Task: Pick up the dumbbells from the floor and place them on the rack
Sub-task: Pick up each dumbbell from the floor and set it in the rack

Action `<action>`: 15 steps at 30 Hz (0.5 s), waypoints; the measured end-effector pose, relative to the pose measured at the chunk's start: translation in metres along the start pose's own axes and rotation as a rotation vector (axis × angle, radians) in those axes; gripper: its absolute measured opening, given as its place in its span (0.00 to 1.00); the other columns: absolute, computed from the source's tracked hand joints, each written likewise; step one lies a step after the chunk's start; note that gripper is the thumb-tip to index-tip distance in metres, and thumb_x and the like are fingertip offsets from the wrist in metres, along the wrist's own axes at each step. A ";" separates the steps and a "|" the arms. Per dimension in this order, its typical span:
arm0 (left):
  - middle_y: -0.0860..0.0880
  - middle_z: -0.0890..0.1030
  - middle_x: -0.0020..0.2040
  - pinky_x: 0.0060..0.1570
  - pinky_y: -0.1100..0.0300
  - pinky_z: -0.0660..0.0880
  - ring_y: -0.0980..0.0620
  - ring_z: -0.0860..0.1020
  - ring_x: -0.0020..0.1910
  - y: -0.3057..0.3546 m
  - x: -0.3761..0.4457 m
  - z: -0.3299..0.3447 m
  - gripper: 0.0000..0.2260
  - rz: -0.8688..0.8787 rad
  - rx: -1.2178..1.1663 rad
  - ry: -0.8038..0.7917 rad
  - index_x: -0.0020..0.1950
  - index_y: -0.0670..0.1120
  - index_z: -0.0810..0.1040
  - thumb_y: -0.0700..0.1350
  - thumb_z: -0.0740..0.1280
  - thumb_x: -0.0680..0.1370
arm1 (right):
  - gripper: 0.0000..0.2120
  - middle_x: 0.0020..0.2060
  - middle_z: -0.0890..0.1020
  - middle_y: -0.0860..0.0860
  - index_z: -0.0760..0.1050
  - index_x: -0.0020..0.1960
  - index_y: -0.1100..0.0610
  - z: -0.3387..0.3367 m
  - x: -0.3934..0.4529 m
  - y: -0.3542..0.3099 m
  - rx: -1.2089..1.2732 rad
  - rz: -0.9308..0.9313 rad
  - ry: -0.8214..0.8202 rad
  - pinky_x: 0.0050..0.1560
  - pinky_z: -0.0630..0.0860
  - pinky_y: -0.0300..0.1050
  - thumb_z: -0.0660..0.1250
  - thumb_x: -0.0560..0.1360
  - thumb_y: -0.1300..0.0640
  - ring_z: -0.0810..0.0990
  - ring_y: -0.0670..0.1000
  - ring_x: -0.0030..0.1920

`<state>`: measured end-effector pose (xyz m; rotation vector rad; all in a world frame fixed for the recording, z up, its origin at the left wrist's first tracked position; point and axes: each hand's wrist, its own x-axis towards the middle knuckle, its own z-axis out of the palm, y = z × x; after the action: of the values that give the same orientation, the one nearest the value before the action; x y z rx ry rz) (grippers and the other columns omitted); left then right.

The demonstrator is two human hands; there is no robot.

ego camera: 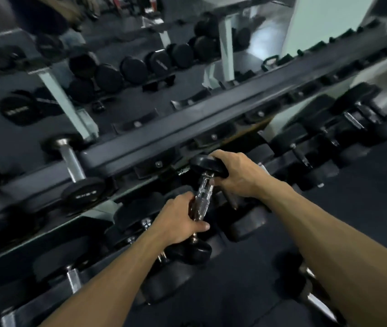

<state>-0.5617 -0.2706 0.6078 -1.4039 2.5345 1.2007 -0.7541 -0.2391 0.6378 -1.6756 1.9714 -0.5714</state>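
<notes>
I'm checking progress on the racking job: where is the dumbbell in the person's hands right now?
The dumbbell is mid-frame in the head view, held over the lower rack: the left hand grips its chrome handle, the right hand holds its far head.

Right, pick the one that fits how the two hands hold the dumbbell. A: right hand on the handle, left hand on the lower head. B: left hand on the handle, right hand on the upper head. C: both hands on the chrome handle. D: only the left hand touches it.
B: the left hand wraps the chrome handle of the dumbbell, while the right hand grips its upper black head, near the rack.
</notes>
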 end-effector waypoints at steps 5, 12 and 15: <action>0.53 0.78 0.39 0.37 0.62 0.72 0.55 0.78 0.37 0.002 0.032 -0.044 0.18 -0.087 -0.091 0.094 0.47 0.50 0.73 0.51 0.78 0.66 | 0.16 0.44 0.82 0.46 0.73 0.54 0.49 -0.022 0.084 -0.019 -0.011 -0.150 -0.090 0.50 0.77 0.49 0.74 0.69 0.55 0.80 0.50 0.47; 0.54 0.78 0.38 0.37 0.62 0.72 0.56 0.76 0.37 -0.007 0.082 -0.088 0.16 -0.267 -0.170 0.304 0.44 0.50 0.73 0.51 0.77 0.66 | 0.16 0.47 0.81 0.49 0.72 0.56 0.51 -0.029 0.203 -0.047 -0.098 -0.410 -0.243 0.49 0.73 0.48 0.71 0.71 0.56 0.78 0.53 0.49; 0.54 0.80 0.39 0.41 0.61 0.75 0.55 0.78 0.40 -0.014 0.106 -0.100 0.15 -0.330 -0.213 0.354 0.45 0.50 0.74 0.50 0.77 0.67 | 0.16 0.47 0.82 0.49 0.72 0.57 0.51 -0.024 0.245 -0.056 -0.103 -0.471 -0.308 0.49 0.74 0.46 0.71 0.71 0.58 0.79 0.53 0.48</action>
<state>-0.5808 -0.4132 0.6327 -2.1552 2.2793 1.2838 -0.7569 -0.4900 0.6674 -2.1635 1.4155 -0.3444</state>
